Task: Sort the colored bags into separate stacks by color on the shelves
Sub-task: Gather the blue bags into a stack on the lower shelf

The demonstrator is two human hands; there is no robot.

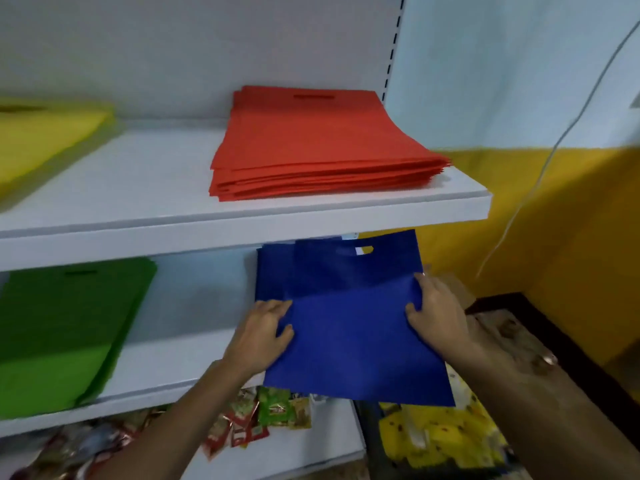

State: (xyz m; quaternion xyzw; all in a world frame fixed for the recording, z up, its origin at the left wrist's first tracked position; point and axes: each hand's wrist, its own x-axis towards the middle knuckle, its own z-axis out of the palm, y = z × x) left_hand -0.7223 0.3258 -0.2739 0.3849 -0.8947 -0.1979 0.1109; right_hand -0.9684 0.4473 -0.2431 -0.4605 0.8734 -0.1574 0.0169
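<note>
So I've got both hands on a blue bag, holding it at the front of the lower shelf. My left hand pinches its left edge, thumb on top, and my right hand is clamped on its right edge the same way. The bag's front end hangs out past the shelf lip, and its far end lies over the blue stack at the back of that shelf. Left of the blue stack on the same shelf is the green stack. One shelf above the blue stack sits the red stack, with the yellow stack off to its left.
</note>
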